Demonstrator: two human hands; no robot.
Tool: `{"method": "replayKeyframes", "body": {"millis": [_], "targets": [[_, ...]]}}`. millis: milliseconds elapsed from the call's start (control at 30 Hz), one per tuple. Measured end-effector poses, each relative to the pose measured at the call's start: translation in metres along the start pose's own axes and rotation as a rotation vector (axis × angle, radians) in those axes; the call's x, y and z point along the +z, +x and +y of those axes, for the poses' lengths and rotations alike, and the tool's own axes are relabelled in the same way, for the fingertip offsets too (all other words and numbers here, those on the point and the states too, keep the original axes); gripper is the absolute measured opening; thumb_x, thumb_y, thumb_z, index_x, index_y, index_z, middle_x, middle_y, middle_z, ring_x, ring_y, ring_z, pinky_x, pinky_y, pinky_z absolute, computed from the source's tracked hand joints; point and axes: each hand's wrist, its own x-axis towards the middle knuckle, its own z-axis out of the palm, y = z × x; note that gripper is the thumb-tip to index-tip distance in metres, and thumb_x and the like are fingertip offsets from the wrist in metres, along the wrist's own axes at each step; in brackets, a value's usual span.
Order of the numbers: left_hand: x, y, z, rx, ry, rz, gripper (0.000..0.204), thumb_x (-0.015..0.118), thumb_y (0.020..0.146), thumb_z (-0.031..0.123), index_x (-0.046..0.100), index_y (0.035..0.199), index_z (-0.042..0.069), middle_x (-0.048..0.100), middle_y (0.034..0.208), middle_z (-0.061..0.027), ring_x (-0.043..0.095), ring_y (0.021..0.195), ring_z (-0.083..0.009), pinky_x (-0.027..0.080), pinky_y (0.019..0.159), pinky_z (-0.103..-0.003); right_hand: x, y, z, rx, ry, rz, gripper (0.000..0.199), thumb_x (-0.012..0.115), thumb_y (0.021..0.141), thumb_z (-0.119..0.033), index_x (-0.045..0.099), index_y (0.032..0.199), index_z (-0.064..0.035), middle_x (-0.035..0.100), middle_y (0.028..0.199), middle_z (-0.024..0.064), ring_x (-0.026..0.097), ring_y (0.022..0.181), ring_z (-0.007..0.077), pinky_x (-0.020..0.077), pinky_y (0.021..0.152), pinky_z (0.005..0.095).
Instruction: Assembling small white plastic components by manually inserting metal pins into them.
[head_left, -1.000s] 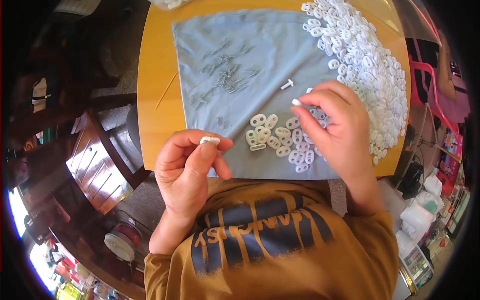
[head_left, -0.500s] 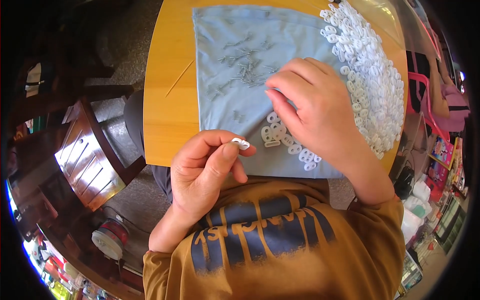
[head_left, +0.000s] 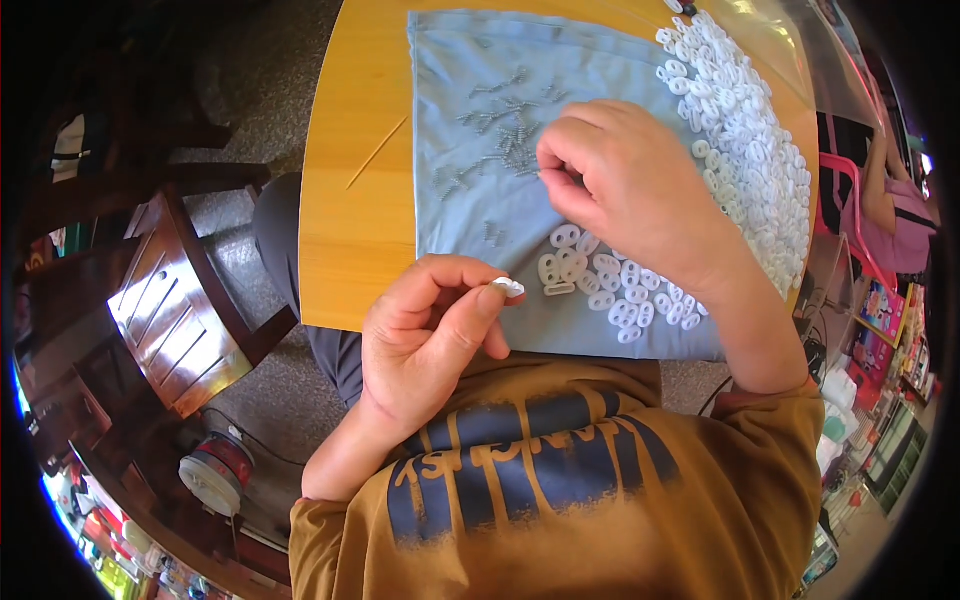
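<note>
My left hand (head_left: 425, 330) pinches a small white two-hole cord lock piece (head_left: 510, 287) between thumb and forefinger, above the front part of a light blue cloth (head_left: 460, 210). Over the cloth's middle, my right hand (head_left: 635, 180) has thumb and forefinger drawn together; whatever is between the tips is too small to make out. Just left of those fingertips lies a loose scatter of small metal springs (head_left: 517, 145). Below the right hand sits a small group of white two-hole pieces (head_left: 605, 285), partly covered by the wrist.
A large heap of similar white pieces (head_left: 745, 130) covers the table's right side. On the wooden tabletop (head_left: 340, 240) left of the cloth lies a thin wooden stick (head_left: 376, 153). A wooden chair (head_left: 180, 310) stands at the left, and another person (head_left: 885, 220) is at the far right.
My right hand has shifted slightly right, its thumb and forefinger now closer together. More white pieces show below it. The left hand still holds its piece, now tilted differently; the whole view has shifted slightly.
</note>
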Motion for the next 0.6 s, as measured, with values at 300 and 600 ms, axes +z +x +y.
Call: {"method": "replayKeyframes", "body": {"millis": [300,600], "targets": [[-0.005,0.003,0.008,0.032,-0.343,0.031,0.007,0.052,0.087,0.002,0.054,0.094,-0.001,0.064,0.089,-0.0121,0.056,0.056,-0.0114,0.046,0.053,-0.020,-0.015,-0.014,-0.026,0.246,0.583,0.023,0.015,0.059,0.070,0.010,0.052,0.075,-0.0019,0.058,0.076,0.0050,0.055,0.071,0.0118,0.0444,0.065,0.0235],[0.005,0.000,0.013,0.058,-0.283,0.007,0.013,0.056,0.085,0.001,0.055,0.098,-0.001,0.063,0.085,-0.0102,0.055,0.057,-0.0099,0.047,0.053,-0.020,-0.020,-0.032,-0.049,0.328,1.082,0.010,0.016,0.060,0.075,0.009,0.053,0.087,-0.0002,0.060,0.083,0.0077,0.057,0.078,0.0107,0.0459,0.072,0.0233]]}}
